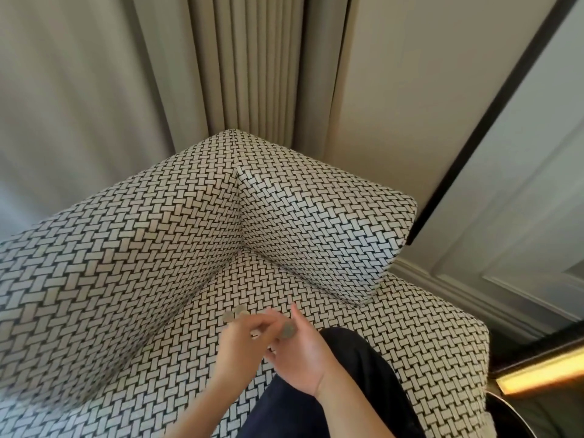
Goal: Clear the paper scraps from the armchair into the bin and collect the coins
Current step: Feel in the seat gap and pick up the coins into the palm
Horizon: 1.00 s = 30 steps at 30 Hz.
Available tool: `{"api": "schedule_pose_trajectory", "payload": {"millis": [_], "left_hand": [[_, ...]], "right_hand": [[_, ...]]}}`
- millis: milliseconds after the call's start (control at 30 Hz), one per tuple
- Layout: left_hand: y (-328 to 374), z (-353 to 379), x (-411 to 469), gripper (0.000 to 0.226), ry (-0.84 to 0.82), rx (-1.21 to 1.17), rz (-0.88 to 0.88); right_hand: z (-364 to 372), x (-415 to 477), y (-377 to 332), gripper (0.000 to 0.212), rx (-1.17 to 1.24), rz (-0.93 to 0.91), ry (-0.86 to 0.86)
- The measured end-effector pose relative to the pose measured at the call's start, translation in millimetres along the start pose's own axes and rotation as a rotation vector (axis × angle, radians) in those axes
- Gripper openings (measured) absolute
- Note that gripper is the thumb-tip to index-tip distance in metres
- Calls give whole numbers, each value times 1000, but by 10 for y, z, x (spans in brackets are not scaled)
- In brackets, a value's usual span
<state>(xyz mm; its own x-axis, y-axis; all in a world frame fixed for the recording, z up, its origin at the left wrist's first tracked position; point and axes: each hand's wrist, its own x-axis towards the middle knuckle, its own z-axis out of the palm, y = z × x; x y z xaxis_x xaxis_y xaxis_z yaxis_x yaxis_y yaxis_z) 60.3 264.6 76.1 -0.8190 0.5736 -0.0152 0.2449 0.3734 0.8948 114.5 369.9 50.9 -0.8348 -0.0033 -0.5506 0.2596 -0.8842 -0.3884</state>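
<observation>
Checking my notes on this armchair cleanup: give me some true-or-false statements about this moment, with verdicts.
Loose coins lie on the armchair seat beside the left hand. True.
Another coin shows where it meets the right hand. True.
Paper scraps cover the seat. False: none show on it.
The armchair is plain red. False: it has a black-and-white woven pattern.
</observation>
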Motion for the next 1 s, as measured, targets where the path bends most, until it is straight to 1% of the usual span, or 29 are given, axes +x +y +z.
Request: {"api": "schedule_pose_trajectory", "payload": {"millis": [33,133,200,267,300,333,367,400,467,567,633,700,733,800,900,1000], "left_hand": [[38,24,3,25,-1,37,17],[31,68,41,14,109,219,68],[-48,82,82,14,158,275,146],[-136,73,141,17,236,278,177],[-200,63,172,22,284,273,171],[-248,45,197,29,322,259,131],[-336,36,224,34,337,225,53],[-443,32,247,37,325,197,-35],[-691,41,279,43,261,221,-174],[-998,41,301,53,96,386,-351],[-1085,63,318,64,-32,521,-410],[-1081,115,358,71,-99,606,-417],[-1067,147,383,70,-105,634,-402],[-1049,181,435,64,-78,703,-356],[-1073,160,481,56,-17,778,-279],[-1137,159,479,44,48,740,-249]], "right_hand": [[-2,-10,-5,62,36,6,-5],[16,-64,-28,55,114,17,-21],[26,-76,-26,52,129,25,-45],[49,-67,-30,47,118,-3,-25],[54,-52,-28,44,98,-38,-13],[62,-34,-33,41,76,-77,3],[65,-17,-36,41,57,-111,15],[72,0,-35,43,50,-132,23],[59,31,-29,45,61,-153,26],[64,49,-26,48,83,-159,30],[66,55,-19,48,77,-157,44],[68,67,-8,44,73,-153,56],[71,70,-8,42,65,-152,64],[77,65,-16,42,41,-148,73],[87,59,-27,51,7,-126,70],[73,80,-26,45,5,-108,79]]}}
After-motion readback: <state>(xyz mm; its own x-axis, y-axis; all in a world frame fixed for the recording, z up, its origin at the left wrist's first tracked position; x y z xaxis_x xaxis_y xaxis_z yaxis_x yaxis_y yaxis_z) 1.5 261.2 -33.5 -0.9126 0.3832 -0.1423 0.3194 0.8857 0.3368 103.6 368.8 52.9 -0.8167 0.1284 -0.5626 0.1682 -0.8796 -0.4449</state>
